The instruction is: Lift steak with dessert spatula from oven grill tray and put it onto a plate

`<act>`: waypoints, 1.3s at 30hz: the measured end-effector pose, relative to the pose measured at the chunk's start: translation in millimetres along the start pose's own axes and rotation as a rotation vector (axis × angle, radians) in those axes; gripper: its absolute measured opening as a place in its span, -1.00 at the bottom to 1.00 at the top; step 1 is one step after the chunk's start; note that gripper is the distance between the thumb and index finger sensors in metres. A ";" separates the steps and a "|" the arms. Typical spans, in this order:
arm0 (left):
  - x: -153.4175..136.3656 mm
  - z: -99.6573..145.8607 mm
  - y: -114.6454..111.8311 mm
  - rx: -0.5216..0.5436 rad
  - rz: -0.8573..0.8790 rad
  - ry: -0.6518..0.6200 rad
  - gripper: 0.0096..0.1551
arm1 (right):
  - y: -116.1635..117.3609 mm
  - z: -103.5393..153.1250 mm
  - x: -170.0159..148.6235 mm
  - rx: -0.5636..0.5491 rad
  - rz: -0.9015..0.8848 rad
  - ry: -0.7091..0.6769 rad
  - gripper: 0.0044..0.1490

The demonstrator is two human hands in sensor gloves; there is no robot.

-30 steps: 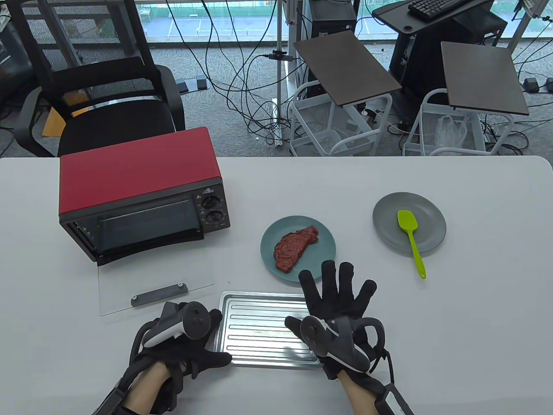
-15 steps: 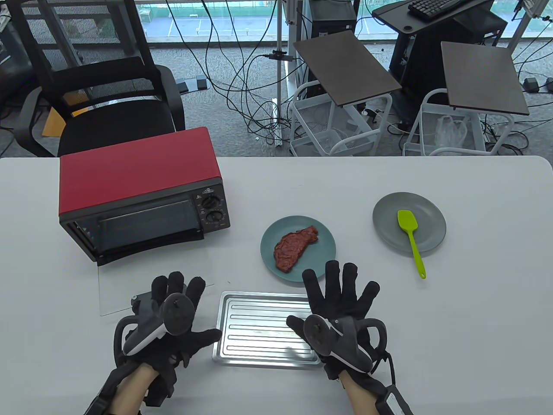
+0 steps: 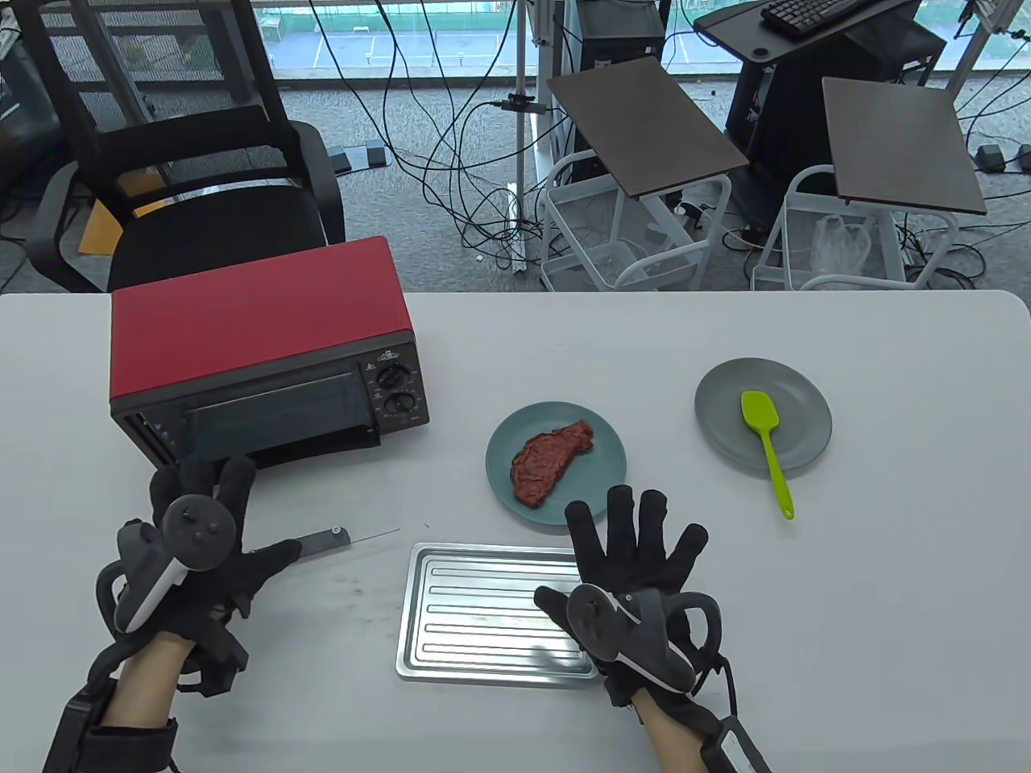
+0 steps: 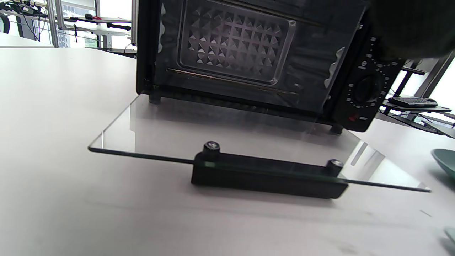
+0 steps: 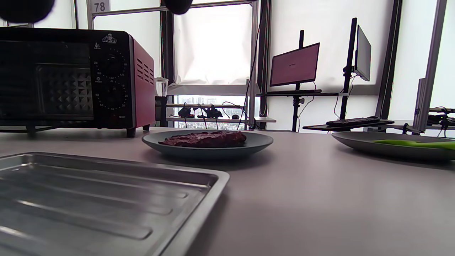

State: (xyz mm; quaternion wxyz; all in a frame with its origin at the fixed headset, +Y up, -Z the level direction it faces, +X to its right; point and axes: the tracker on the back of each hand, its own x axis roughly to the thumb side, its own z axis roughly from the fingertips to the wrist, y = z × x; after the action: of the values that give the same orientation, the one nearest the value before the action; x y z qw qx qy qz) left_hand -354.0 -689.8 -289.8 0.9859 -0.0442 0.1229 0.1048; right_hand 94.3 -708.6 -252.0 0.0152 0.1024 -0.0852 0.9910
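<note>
The brown steak (image 3: 552, 463) lies on the teal plate (image 3: 501, 439) in the middle of the table; the right wrist view also has this steak (image 5: 204, 139) and plate (image 5: 213, 149). The lime-green spatula (image 3: 765, 439) rests on a grey plate (image 3: 713, 398) to the right. The steel grill tray (image 3: 483, 612) sits bare at the front. My right hand (image 3: 636, 539) is spread flat over the tray's right edge and holds nothing. My left hand (image 3: 201, 515) is open over the lowered glass oven door (image 4: 227, 138), fingers pointing at the oven.
The red toaster oven (image 3: 266, 346) stands at the back left, its door down flat on the table with a black handle (image 4: 266, 176) at the near edge. An office chair (image 3: 201, 185) and side tables stand beyond the table's far edge.
My left hand has left the tray's left edge and moved left and away, over the oven door. The right hand, tray, steak and spatula have stayed put.
</note>
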 end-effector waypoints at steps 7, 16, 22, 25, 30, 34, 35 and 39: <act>-31.8 -16.4 -19.7 -0.086 -0.093 0.036 0.30 | 5.2 -2.6 -1.7 0.031 0.020 0.014 0.27; -42.5 -26.8 -56.5 -0.166 -0.207 0.075 0.25 | 8.1 -2.6 -1.1 0.053 0.040 0.023 0.26; -43.9 -31.1 -65.3 -0.232 -0.222 0.093 0.16 | 9.0 -3.8 -2.4 0.071 0.024 0.028 0.25; -43.9 -30.9 -66.1 -0.237 -0.214 0.099 0.10 | 9.0 -4.4 -2.7 0.069 0.015 0.028 0.25; -42.6 -30.1 -67.7 -0.254 -0.211 0.099 0.05 | 9.8 -4.9 -3.8 0.070 0.003 0.030 0.25; -42.0 -29.6 -68.0 -0.258 -0.221 0.097 0.03 | 10.0 -4.7 -4.0 0.062 0.000 0.029 0.24; -41.7 -29.6 -68.0 -0.258 -0.223 0.096 0.03 | 9.9 -4.8 -3.6 0.059 -0.001 0.027 0.24; -41.6 -30.2 -66.4 -0.255 -0.221 0.097 0.03 | 9.2 -3.9 -1.9 0.059 -0.006 0.013 0.24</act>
State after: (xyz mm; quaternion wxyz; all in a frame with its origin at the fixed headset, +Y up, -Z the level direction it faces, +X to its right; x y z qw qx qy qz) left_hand -386.0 -766.1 -304.3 0.9708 -0.1869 0.1504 0.0081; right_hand 94.9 -717.0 -257.7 0.0156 0.0966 -0.0555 0.9937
